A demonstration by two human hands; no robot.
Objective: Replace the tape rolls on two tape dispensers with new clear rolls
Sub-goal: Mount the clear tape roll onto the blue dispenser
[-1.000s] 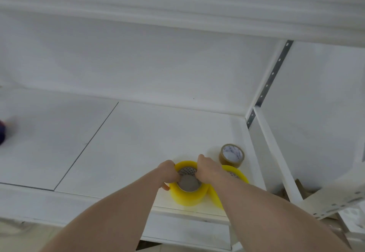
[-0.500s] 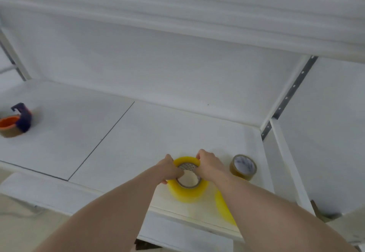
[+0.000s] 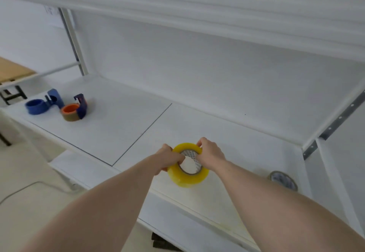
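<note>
Left hand (image 3: 167, 158): fingers curled over the near-left rim of the yellow-tinted tape roll (image 3: 188, 169), tips tucked into the core, gripping it.
Right hand (image 3: 210, 153): thumb and fingers pinching the far-right rim of that same roll, gripping from the opposite side.
Roll between the hands: tilted, its open core facing up toward the camera, printed cardboard liner showing inside; whether its lower edge touches the shelf, cannot tell.
Just right of the right forearm: a brown tape roll (image 3: 282, 180) lying flat, partly blurred.
Beneath the fingers: a white shelf (image 3: 227, 133), matte, with a thin dark seam running diagonally away to the left of the left hand.
Far left of the hands, well apart: a dark blue dispenser (image 3: 82, 106) with an orange hub, a brown roll on it; beside that, a lighter blue dispenser (image 3: 42, 104) with its hub bare.
Beyond the fingers: a white back panel, and a white upper shelf overhead.
Right of the hands: a perforated metal upright (image 3: 335, 121).
Room, lower left: pale floor, a thin cable lying across it, a wooden tabletop edge further off.
</note>
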